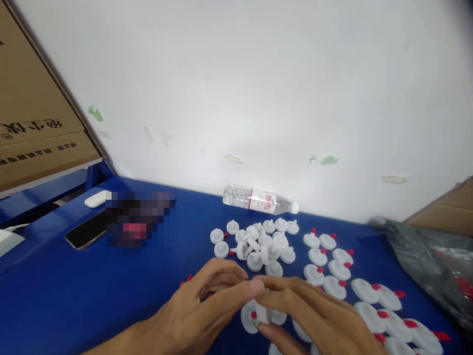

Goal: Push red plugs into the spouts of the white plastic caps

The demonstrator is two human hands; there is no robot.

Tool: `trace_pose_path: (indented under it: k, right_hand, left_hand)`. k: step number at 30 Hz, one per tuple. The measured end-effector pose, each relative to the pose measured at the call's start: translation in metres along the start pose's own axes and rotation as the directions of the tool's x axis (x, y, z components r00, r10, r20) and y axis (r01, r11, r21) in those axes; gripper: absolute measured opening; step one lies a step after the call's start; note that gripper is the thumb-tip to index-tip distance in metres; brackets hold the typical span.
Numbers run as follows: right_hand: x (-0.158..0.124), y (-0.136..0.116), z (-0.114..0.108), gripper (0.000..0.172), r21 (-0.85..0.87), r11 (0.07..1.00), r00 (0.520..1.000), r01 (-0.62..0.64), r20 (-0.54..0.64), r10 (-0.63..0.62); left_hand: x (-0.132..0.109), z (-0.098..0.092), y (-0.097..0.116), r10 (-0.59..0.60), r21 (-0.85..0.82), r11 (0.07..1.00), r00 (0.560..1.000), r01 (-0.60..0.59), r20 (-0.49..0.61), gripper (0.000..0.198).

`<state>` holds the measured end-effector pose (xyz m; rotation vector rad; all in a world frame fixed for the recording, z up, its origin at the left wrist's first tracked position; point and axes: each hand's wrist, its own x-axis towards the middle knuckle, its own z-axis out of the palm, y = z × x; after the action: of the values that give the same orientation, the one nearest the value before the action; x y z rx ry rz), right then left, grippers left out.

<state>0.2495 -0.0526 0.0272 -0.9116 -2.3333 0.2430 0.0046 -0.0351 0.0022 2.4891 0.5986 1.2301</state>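
Note:
My left hand and my right hand meet at the fingertips low in the middle of the view. Between the thumb and fingers of my right hand is a white round plastic piece, partly covered. The left fingers are curled, with one tip against the right hand; what they grip, if anything, is hidden. Just beneath lies a white disc with a red tip. Small red caps show behind my left hand. Ahead is a pile of white nozzled discs. To the right spread several discs with red caps.
A clear labelled bottle lies along the white wall. On the left of the blue table are a phone, a white case and a blurred patch. A grey plastic bag lies right; a cardboard box stands left.

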Motion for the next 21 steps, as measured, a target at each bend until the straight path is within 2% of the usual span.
trace_pose_path:
  k: [7,13,17,19,21]
  right_hand:
    - [-0.0031,0.0032,0.0033,0.021,-0.007,1.0,0.999,-0.02,0.045,0.02]
    - [-0.0049,0.0022,0.0059,0.021,-0.05,0.998,0.998,-0.027,0.048,0.029]
    - [-0.0034,0.0021,0.0072,0.021,-0.009,1.0,0.999,-0.018,0.033,0.018]
    - [-0.002,0.0026,0.0056,0.021,0.012,1.0,1.0,0.004,0.006,-0.004]
    - [-0.0008,0.0028,0.0033,0.021,0.013,1.0,0.999,0.018,-0.047,-0.018]
  left_hand:
    - [-0.0036,-0.0064,0.0012,-0.005,0.031,1.0,0.998,0.003,0.065,0.059]
    - [-0.0045,-0.005,0.0018,0.041,0.07,0.997,0.997,-0.045,0.06,0.061]
    - [-0.0073,-0.0038,0.0018,0.037,0.075,0.996,0.996,-0.042,0.078,0.06]
    - [-0.0062,-0.0044,0.0007,-0.005,0.088,0.996,0.997,-0.001,0.073,0.058]
    - [-0.0028,-0.0048,-0.0007,-0.07,0.142,0.988,0.995,0.06,0.07,0.046]
